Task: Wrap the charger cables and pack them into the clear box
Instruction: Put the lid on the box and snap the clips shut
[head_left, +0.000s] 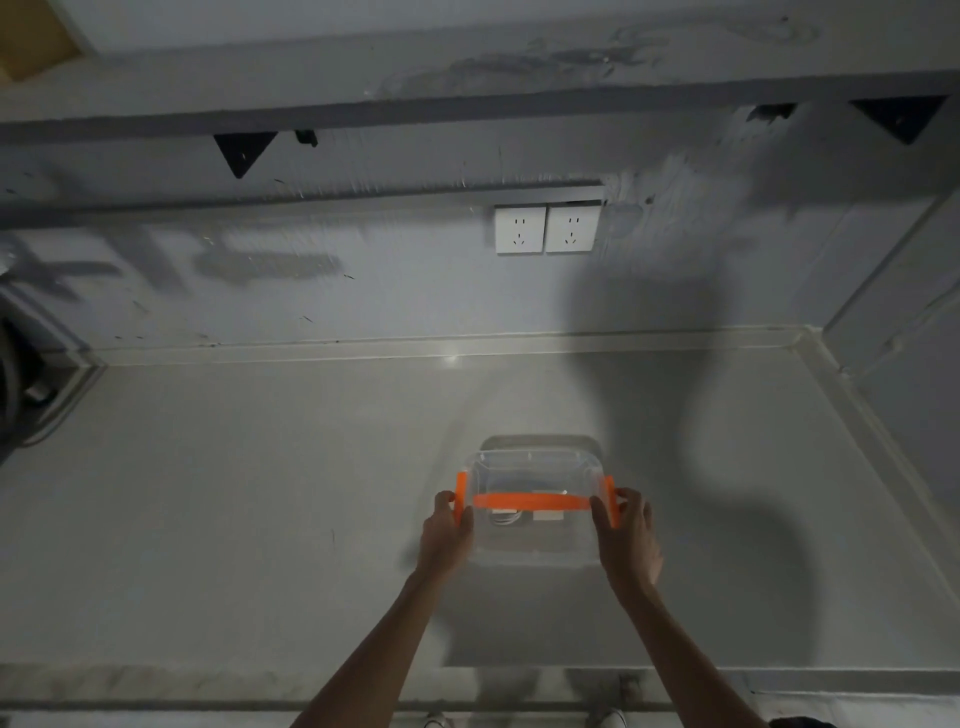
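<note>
Clear box (535, 483) w/ orange handle, white cables inside; left hand (447, 535) at 9, right hand (626, 540) at 3, both clasping side latches.

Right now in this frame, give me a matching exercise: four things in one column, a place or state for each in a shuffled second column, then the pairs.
Things:
1. clear box
2. left hand
3. right hand
4. wall sockets

Places or states:
A. on the wall above the counter
B. at the box's right orange latch
C. on the counter, white charger parts inside
D. at the box's left orange latch

Pairs: 1-C, 2-D, 3-B, 4-A
</note>
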